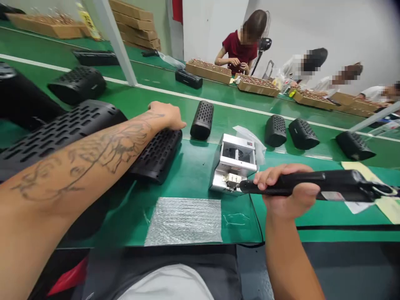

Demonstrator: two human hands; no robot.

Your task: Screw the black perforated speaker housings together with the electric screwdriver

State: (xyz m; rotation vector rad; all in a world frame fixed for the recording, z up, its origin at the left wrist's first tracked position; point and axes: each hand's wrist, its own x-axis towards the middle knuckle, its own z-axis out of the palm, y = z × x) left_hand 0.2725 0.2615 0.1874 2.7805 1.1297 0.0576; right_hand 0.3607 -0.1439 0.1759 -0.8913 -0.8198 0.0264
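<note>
My left hand (167, 115) reaches across the green bench and rests on the far end of a black perforated speaker shell (156, 155), its fingers curled over it. My right hand (289, 192) is wrapped round a black electric screwdriver (325, 186), held level. The tool's tip points left at a small white metal screw feeder (233, 160). A sheet of clear bubble wrap (184, 221) lies flat at the near edge in front of me.
A larger black shell (59, 133) sits at my left. Several more shells (202, 119) ride the green conveyor (225, 104) beyond. Cardboard trays (208, 71) stand at the far side, where other people sit working. Yellow paper (387, 200) lies at the right.
</note>
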